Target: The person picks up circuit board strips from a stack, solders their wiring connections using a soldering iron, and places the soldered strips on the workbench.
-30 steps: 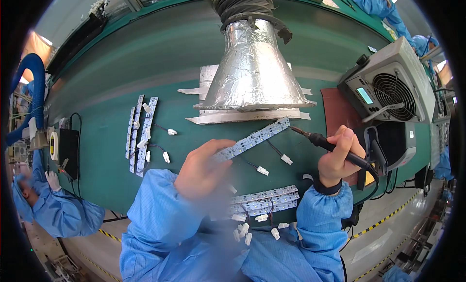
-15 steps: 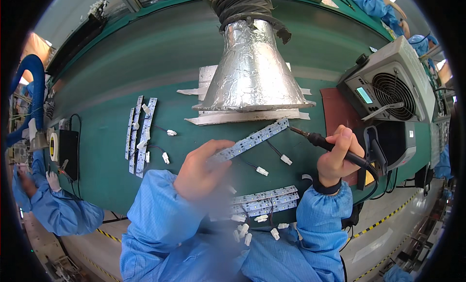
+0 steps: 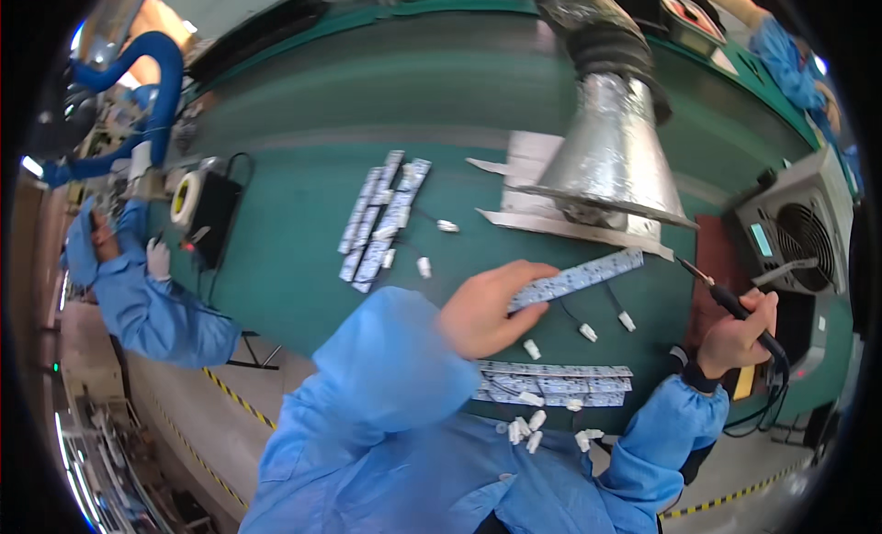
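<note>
My left hand [image 3: 491, 309] grips one end of a narrow LED circuit strip [image 3: 588, 277], its thumb and fingers closed over it. The strip slants up to the right above the green bench, and wires with white plugs [image 3: 588, 332] hang from it. My right hand [image 3: 740, 337] is wrapped round the black handle of a soldering iron [image 3: 730, 300]. The iron's tip points at the strip's far end, a short gap away. More LED strips [image 3: 560, 384] with white plugs lie side by side at the bench's front edge, close to my body.
A foil-covered fume hood [image 3: 611, 148] hangs beyond the strip, over a white board [image 3: 531, 157]. Another group of LED strips [image 3: 381, 226] lies farther left. At the right stands a grey fan unit [image 3: 795, 217]. A co-worker in blue [image 3: 156, 291] sits at the left.
The view has swung left, so the bench appears shifted to the right. The iron's tip has drawn away from the strip's end. Both hands keep their holds.
</note>
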{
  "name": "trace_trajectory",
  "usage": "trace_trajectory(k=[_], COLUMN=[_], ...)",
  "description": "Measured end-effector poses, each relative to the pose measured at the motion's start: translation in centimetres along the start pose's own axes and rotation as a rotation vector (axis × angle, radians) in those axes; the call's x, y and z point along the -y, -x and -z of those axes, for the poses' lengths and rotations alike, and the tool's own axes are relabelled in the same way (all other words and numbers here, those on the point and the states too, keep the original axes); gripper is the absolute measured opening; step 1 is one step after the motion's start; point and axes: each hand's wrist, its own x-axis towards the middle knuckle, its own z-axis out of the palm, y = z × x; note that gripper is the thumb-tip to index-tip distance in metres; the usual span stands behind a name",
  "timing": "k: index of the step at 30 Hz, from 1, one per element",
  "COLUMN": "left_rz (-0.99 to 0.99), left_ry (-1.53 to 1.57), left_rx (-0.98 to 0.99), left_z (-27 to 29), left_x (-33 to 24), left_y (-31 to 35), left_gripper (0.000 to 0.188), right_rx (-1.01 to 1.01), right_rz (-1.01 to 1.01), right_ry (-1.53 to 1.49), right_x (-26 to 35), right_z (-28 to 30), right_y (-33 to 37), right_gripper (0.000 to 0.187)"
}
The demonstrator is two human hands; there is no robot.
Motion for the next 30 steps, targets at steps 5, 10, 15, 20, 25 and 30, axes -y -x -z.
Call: trace_trajectory(k=[5, 10, 15, 20, 25, 30], left_rz=[0.024, 0.241, 0.214, 0.281, 0.273, 0.294], left_ry=[-0.135, -0.212, 0.063, 0.201, 0.22, 0.297], left_rx=[-0.104, -0.438, -0.814, -0.95, -1.003, -1.037], left_z=[2.9, 7.1, 12.7, 16.0, 15.9, 17.0], left_x=[-3.8, -4.5, 0.7, 7.6, 9.5, 10.2], left_y=[4.2, 10.9, 12.1, 10.7, 10.6, 11.7], left_gripper=[0.038, 0.04, 0.036, 0.03, 0.026, 0.026], right_rx=[0.07, 0.086, 0.096, 0.081, 0.083, 0.096], right_rz=[-0.047, -0.029, -0.047, -0.048, -0.056, -0.033], right_ry=[0.01, -0.021, -0.006, 0.029, 0.054, 0.0], right_x=[-0.9, -1.7, -1.3, -1.0, -0.9, -2.1], right_z=[0.4, 0.8, 0.4, -0.1, -0.1, 0.8], right_y=[0.5, 0.4, 0.5, 0.8, 0.8, 0.2], right_gripper=[0.034, 0.035, 0.034, 0.033, 0.034, 0.033])
